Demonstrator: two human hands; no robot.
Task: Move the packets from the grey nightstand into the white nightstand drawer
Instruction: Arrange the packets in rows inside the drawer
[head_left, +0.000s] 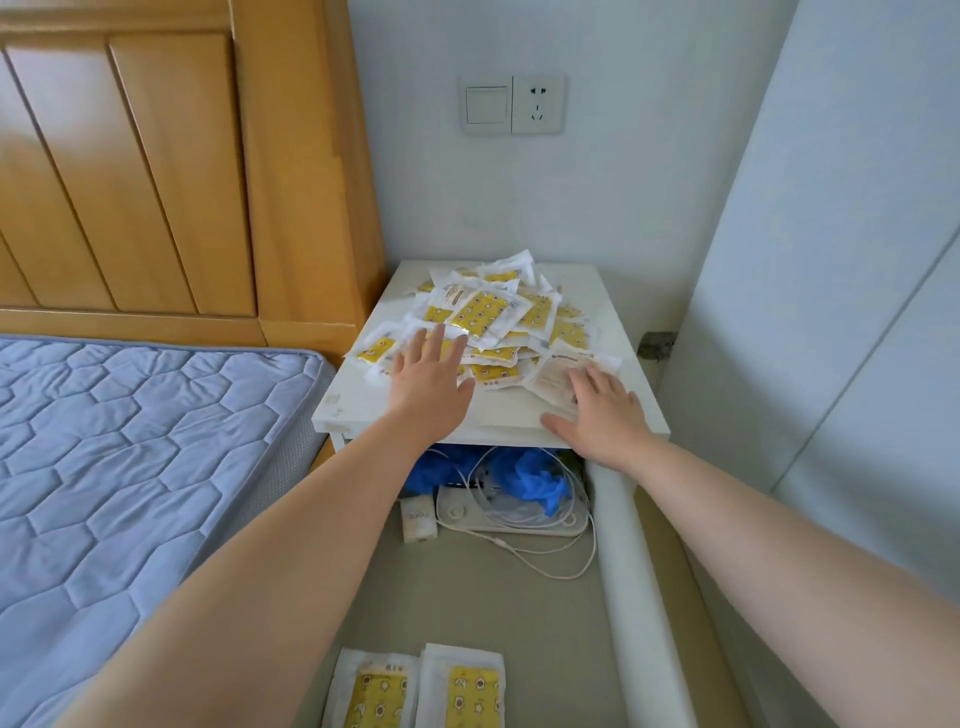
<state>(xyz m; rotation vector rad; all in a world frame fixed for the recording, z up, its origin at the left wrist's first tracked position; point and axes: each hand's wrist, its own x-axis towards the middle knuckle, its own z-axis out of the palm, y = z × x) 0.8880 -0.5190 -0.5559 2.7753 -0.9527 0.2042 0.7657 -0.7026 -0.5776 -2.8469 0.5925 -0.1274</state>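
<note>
Quilted blue mattress (130, 467), hex-stitch pattern, filled the left side, w/ a glossy orange-brown wood headboard (156, 171) of slanted panels behind it. Beside the bed stood a nightstand w/ a flat, smooth pale tabletop (623, 332), rectangular, scuffed at the near-left corner. Below it a drawer (467, 597) was pulled out toward the person: matte grey-beige floor, rounded white right wall.

A loose heap of packets (488, 312) sat on the tabletop, centre to back: thin square pouches, crinkly white edges, yellow printed middles, some w/ a pale back side up.

Both arms were bare. The left hand (428, 374) was palm down, fingers straight and spread, at the heap's near-left edge; whether it was touching couldn't be told. The right hand (605, 415) lay flat, fingers straight and slightly apart, on a pale packet at the near-right edge, thumb out along the tabletop's front.

In the back of the drawer: crumpled blue film-like stuff (530, 478), a rounded white device (509, 522), a looped thin white cable (566, 569), and a small white box (418, 522). At the near end lay two flat packets (374, 691), side by side.

On the wall was a square switch-and-socket plate (511, 104).
</note>
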